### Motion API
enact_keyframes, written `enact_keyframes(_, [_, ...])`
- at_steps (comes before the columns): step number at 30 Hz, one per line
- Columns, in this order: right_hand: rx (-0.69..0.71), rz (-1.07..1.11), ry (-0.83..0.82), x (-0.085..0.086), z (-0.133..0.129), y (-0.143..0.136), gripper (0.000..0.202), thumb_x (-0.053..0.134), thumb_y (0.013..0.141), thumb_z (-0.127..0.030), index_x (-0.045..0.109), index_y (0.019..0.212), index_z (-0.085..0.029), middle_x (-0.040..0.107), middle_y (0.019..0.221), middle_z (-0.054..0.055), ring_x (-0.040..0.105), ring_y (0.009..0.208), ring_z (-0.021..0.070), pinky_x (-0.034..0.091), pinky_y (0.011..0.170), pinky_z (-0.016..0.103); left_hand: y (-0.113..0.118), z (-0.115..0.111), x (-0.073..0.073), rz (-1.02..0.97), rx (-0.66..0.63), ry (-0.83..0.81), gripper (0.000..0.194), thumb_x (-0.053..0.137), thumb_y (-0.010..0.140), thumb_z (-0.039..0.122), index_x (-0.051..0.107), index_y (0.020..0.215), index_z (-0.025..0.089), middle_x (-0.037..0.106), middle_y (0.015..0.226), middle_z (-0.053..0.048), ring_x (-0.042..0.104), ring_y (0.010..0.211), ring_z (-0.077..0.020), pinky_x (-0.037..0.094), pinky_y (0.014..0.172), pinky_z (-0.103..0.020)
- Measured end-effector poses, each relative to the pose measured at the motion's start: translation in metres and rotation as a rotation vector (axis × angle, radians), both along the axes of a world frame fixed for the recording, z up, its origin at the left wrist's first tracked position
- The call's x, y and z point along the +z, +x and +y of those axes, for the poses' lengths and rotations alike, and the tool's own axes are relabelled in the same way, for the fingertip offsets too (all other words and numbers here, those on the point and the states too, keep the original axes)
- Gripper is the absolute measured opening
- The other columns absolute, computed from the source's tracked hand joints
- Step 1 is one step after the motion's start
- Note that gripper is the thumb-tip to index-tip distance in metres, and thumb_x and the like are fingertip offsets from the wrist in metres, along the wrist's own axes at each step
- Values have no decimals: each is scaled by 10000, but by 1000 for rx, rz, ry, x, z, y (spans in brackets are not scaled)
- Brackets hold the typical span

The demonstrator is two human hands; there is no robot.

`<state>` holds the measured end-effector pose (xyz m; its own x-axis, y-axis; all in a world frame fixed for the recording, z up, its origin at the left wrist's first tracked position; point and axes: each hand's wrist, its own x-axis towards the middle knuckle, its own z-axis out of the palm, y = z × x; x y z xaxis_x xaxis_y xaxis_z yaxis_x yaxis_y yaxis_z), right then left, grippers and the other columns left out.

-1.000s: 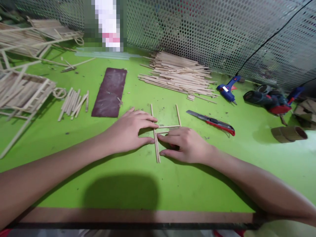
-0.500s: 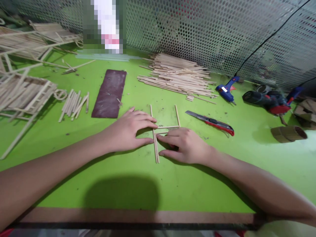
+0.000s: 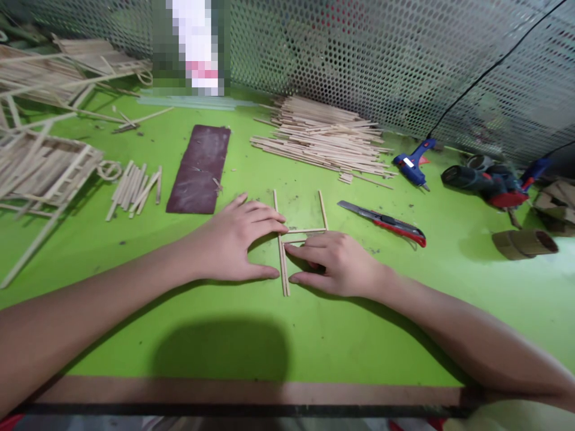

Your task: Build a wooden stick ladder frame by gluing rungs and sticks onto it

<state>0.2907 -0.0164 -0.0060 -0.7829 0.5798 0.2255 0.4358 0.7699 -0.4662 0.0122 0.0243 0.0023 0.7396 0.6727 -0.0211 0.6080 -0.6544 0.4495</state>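
Thin wooden sticks lie in front of me in a frame shape, two of them side by side and nearly upright in view. A cross stick runs right to another short stick. My left hand is open, its fingertips touching the long stick near the cross stick and its thumb low beside it. My right hand has its fingers curled over a lower cross stick, the index fingertip at the corner and the thumb close to the paired sticks. Its inner fingers are partly hidden.
Beyond my hands lie a dark sanding sheet, a stick pile and short cut sticks. To the right are a utility knife, a blue glue gun, a power tool and a bamboo piece. Stick models stand left.
My left thumb has slid slightly downward along the long stick. My right hand and the sticks stay almost where they were.
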Motion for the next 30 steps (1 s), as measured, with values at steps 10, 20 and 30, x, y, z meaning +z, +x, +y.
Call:
enact_keyframes(10, [-9,-39,-34,2,2,2,567,719,1061,-613,766,1353,-128,742,842,41,681,758,196,496,722,323,6,-6,2,15,54,-48,849,766,850,837,727,1485,275,683,1591,-121,565,1516,-423,191,1390,-700])
enact_keyframes(20, [-14,-60,-19,2,0,2,562,693,1079,-607,761,1374,-133,773,889,60,707,805,206,518,759,328,11,-11,-1,-18,90,-67,873,774,832,874,746,1449,256,698,1567,-131,561,1514,-434,250,1382,-693])
enact_keyframes(30, [-21,-57,-45,3,1,2,567,721,1063,-603,764,1372,-130,758,872,53,706,806,208,531,764,329,8,-10,1,-3,75,-75,884,781,827,871,735,1475,271,671,1615,-121,550,1542,-431,216,1390,-700])
